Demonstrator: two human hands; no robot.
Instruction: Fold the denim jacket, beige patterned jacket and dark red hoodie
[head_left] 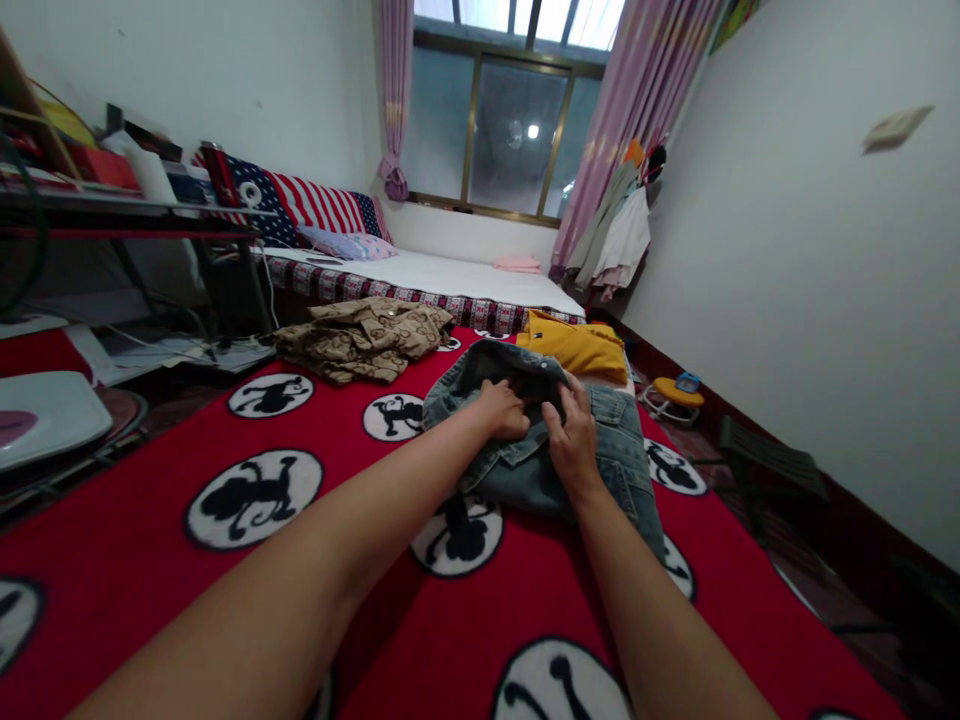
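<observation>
A blue denim garment (622,450) with a light metal button and stitched pockets lies bunched and partly folded on the red blanket. Its upper edge stands up around a dark opening. My left hand (504,410) has curled fingers on the cloth at the left of this opening; the fingertips are partly hidden. On the opening's right side, my right hand (574,435) grips the denim edge between thumb and fingers.
The red blanket (360,590) has white circles with black figures. A brown patterned garment (367,335) lies beyond at left, folded yellow clothing (574,345) beyond at right. A cluttered desk (135,215) stands left; a dark folding stool (772,455) stands right. Behind is a white-topped bed (450,262).
</observation>
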